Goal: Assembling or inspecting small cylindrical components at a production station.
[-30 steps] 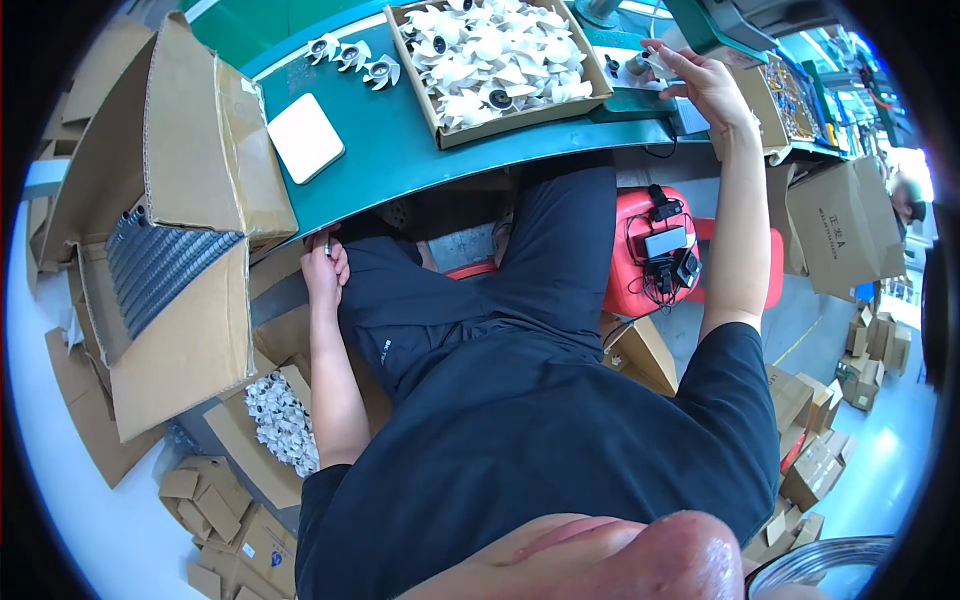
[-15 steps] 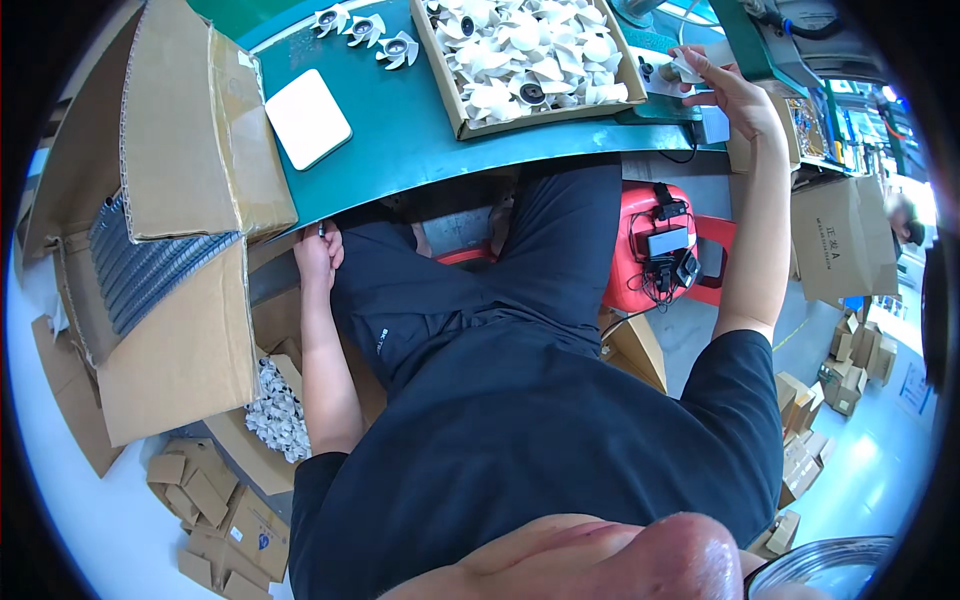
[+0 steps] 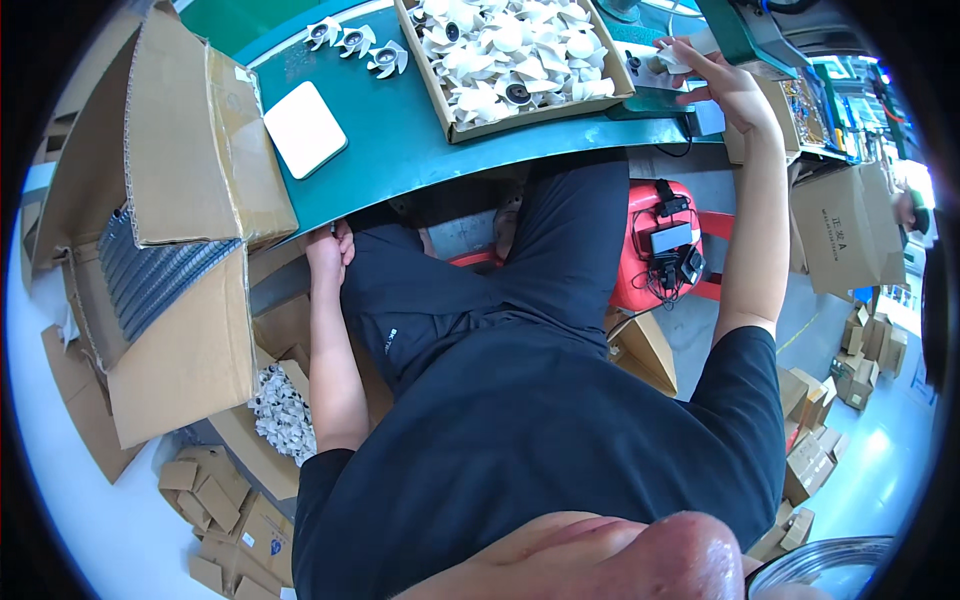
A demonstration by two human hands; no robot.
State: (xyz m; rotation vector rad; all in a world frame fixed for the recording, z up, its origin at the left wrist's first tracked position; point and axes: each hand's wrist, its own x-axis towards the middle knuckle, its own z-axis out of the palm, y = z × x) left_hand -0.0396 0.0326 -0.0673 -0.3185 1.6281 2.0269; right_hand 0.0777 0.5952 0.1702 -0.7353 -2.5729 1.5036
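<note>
My right hand is stretched out at the machine on the right end of the bench. Its thumb and fingers pinch a white fan impeller, partly hidden by the fingers, against the machine's small fixture. Below the bench's front edge, beside my thigh, my left hand is closed. Something small shows at its fingertips, too small to name. Between the hands, a shallow cardboard tray holds many white impellers, a few showing black hubs. Three impellers with dark hubs lie in a row left of the tray.
A white square lid-like piece lies on the green bench. At left stands an open carton with grey ribbed parts. A box of white pieces is below. Wired devices rest on a red stool. Cartons stand right.
The whole view has shifted slightly. My left hand has turned a little and its fingers are more curled. My right hand stays at the machine with the impeller.
</note>
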